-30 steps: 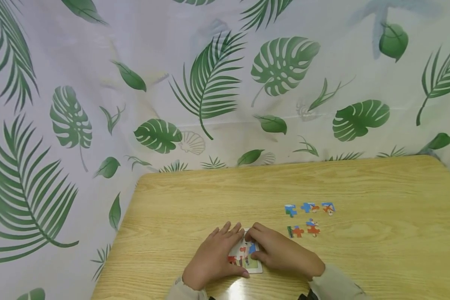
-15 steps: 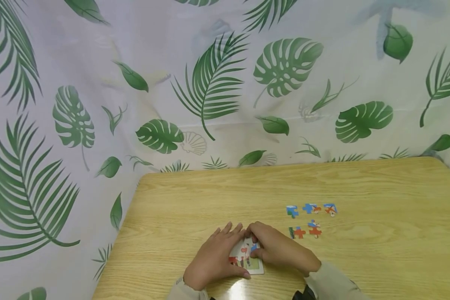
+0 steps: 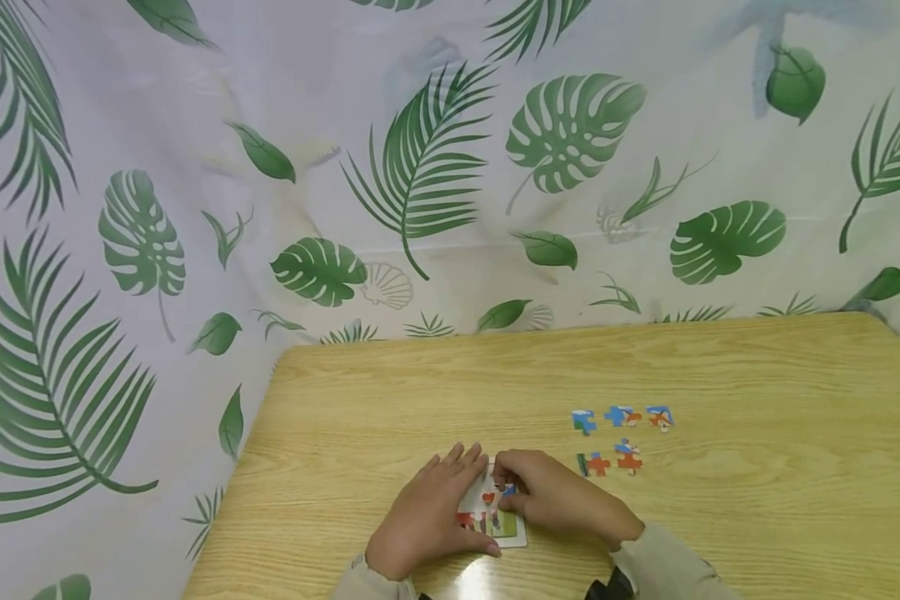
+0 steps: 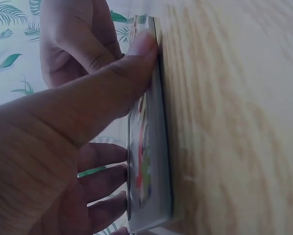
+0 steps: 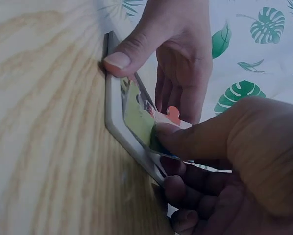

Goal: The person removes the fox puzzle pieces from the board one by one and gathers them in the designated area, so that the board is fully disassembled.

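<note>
A small jigsaw puzzle in a white-rimmed tray point(image 3: 520, 542) lies on the table between both hands. My left hand point(image 3: 429, 515) spans its left side with fingers spread nearly straight. In the right wrist view, the left thumb point(image 5: 121, 59) presses on the tray's rim. My right hand point(image 3: 553, 493) pinches a green jigsaw piece point(image 5: 138, 117) between thumb and bent fingers at the tray's right side. One edge of that piece is tilted up off the tray, and a red knob point(image 5: 173, 113) shows behind it. The left hand covers part of the picture.
Several loose jigsaw pieces lie in two rows on the wooden table point(image 3: 360, 400), right of and beyond the tray. They include a blue and green piece point(image 3: 583, 421) and a red one point(image 3: 628, 458). A leaf-print sheet point(image 3: 420, 167) hangs behind the table.
My right fingers have shifted slightly at the tray's upper right, and a red heart-shaped knob shows more plainly beside them. The left hand has stayed in place.
</note>
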